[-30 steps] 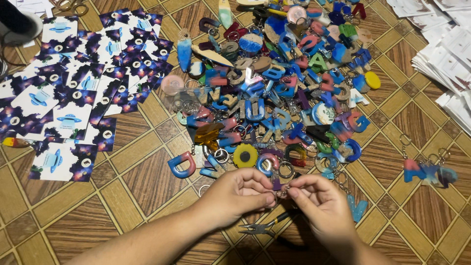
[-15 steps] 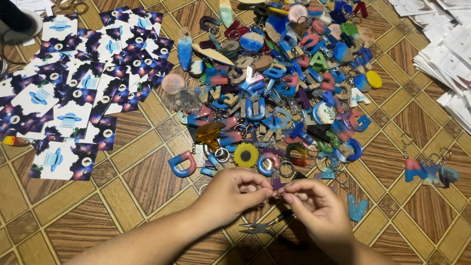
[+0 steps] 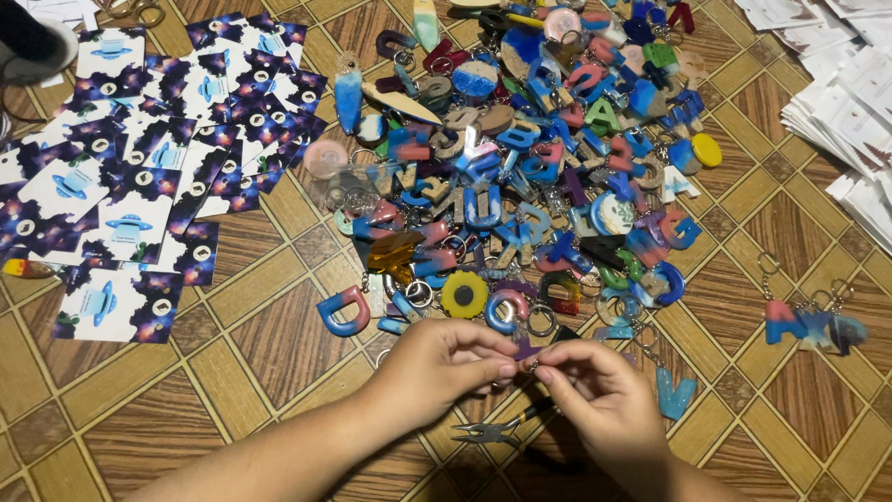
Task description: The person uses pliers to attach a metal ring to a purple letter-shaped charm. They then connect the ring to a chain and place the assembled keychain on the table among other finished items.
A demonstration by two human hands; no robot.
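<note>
My left hand and my right hand meet at the bottom centre, fingertips pinched together on a small purple charm with a metal ring. Both hands hover just in front of a big heap of colourful resin letter keychains. A pair of black-handled pliers lies on the floor beneath my hands. A blue letter charm rests just right of my right hand, and a blue-pink letter lies left of my left hand.
Several dark galaxy-print cards are spread at the left on the wood-pattern floor. Stacks of white cards sit at the upper right. A pink-and-blue keychain set lies apart at the right.
My hands stayed in place, with the fingertips shifting slightly closer together around the small charm. Nothing else moved.
</note>
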